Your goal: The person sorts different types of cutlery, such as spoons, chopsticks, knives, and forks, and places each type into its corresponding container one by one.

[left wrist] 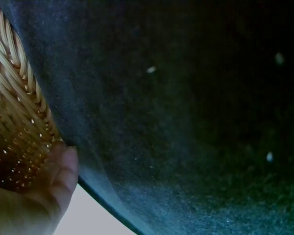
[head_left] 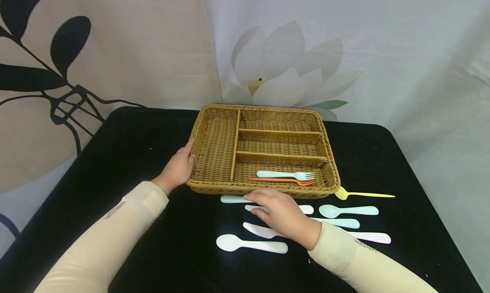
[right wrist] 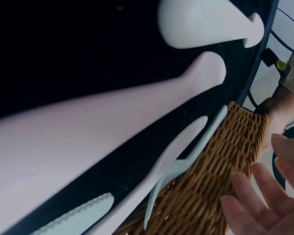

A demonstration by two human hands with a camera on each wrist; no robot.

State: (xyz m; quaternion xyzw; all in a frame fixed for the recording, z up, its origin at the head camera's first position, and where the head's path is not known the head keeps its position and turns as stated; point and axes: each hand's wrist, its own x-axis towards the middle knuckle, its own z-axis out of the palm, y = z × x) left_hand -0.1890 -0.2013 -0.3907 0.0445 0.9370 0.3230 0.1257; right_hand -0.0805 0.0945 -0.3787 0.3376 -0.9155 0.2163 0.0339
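Note:
A brown wicker basket (head_left: 234, 146) with several compartments stands at the back of the table. My left hand (head_left: 177, 167) touches the outside of its left wall, fingers lying along the weave (left wrist: 19, 93). In its front right compartment lie a light blue fork (head_left: 277, 174) and an orange fork (head_left: 273, 179). My right hand (head_left: 281, 212) is above the cutlery just in front of the basket, holding nothing, its fingers loosely bent. Around it are a white spoon (head_left: 264, 246), a white knife (head_left: 258, 230) and a light green spoon (head_left: 357, 211). The hand partly hides several pieces.
A black cloth (head_left: 183, 250) covers the table. At the basket's front right corner a yellow spoon (head_left: 367, 194) lies on the cloth, its bowl close to the wicker. A pale curtain (head_left: 428, 63) with plant prints hangs behind the table.

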